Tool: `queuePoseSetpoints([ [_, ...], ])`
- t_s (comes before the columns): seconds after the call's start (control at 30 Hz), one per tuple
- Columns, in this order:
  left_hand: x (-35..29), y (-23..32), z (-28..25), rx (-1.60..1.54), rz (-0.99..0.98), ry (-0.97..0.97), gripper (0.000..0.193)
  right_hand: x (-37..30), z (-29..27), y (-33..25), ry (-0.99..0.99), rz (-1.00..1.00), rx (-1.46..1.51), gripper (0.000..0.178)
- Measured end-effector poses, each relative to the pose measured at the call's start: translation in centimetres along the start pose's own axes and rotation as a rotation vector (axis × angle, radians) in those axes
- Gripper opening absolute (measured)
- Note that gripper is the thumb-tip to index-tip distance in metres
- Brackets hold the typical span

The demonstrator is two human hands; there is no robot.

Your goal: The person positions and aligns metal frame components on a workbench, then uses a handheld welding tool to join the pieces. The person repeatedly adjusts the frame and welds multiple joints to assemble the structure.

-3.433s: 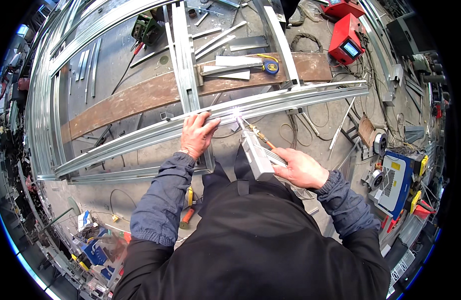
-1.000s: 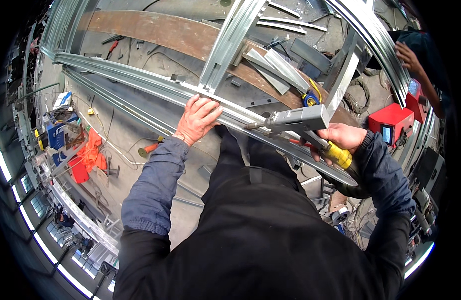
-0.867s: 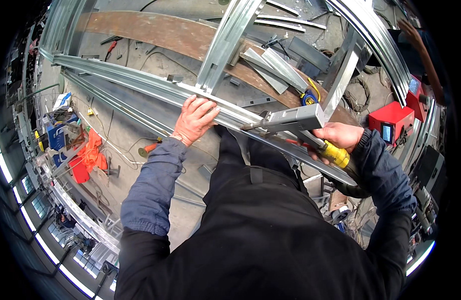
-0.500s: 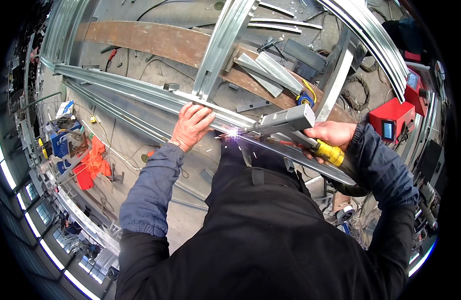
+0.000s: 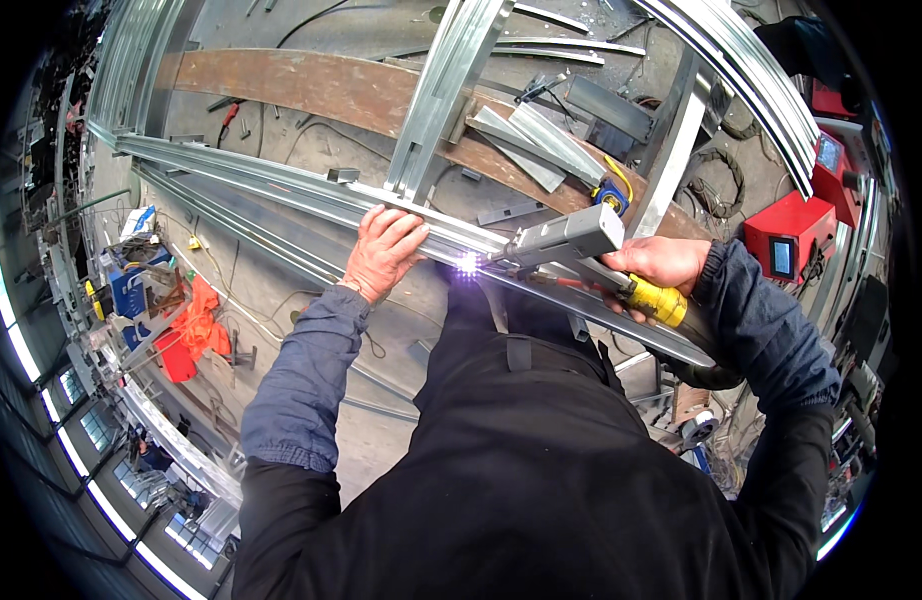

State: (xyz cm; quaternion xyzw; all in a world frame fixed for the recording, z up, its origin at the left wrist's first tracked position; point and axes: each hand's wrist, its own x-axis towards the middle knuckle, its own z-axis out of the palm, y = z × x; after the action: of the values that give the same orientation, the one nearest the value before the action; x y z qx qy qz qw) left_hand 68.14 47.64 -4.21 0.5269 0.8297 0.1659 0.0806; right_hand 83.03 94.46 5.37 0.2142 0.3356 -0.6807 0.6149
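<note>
My right hand (image 5: 661, 268) is wrapped around a welding torch (image 5: 571, 238) with a boxy grey body and a yellow collar. The torch tip points left, and a bright violet-white spark (image 5: 468, 263) glows at it, against the near side of a galvanized steel channel (image 5: 266, 185). My left hand (image 5: 383, 255) grips this channel just left of the spark, fingers curled over its top edge and the thumb toward the weld. Beside the left fingers, another steel channel (image 5: 436, 110) joins it and runs away from me. The exact seam under the glare is hidden.
A blue and yellow tape measure (image 5: 609, 192) lies by cut steel pieces (image 5: 526, 150) on a rusty plate. Red welding machines (image 5: 789, 238) stand at the right with coiled cable (image 5: 716, 185). On the left are an orange cloth (image 5: 199, 318) and a blue toolbox (image 5: 129, 290).
The spark at the torch tip has become more compact, with fewer flying streaks. The torch has shifted very slightly left; my left hand stays in place on the channel.
</note>
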Motion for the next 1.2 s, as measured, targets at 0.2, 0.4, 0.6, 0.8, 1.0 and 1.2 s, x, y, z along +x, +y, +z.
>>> queuePoseSetpoints([
  [0.2, 0.2, 0.1, -0.1, 0.007, 0.002, 0.003, 0.067, -0.1, 0.2, 0.2, 0.005, -0.013, -0.054, 0.058],
  [0.4, 0.1, 0.1, 0.1, 0.009, 0.008, 0.026, 0.066, -0.2, 0.6, 0.8, 0.005, -0.037, -0.075, 0.058],
  [0.6, 0.1, -0.1, 0.2, 0.005, 0.018, 0.034, 0.066, -0.1, 1.6, 1.1, 0.03, -0.074, -0.075, 0.048],
  [0.8, 0.2, 0.0, 0.2, -0.003, 0.026, 0.037, 0.065, -0.4, 2.2, 1.4, 0.041, -0.089, -0.098, 0.045],
  [1.0, 0.4, 0.2, -0.1, -0.006, 0.027, 0.03, 0.065, 0.0, 1.1, 2.1, 0.054, -0.083, -0.063, 0.051],
  [1.2, 0.3, 0.2, 0.1, 0.003, 0.024, 0.059, 0.067, -0.2, 1.5, 1.9, 0.086, -0.077, -0.062, 0.051],
])
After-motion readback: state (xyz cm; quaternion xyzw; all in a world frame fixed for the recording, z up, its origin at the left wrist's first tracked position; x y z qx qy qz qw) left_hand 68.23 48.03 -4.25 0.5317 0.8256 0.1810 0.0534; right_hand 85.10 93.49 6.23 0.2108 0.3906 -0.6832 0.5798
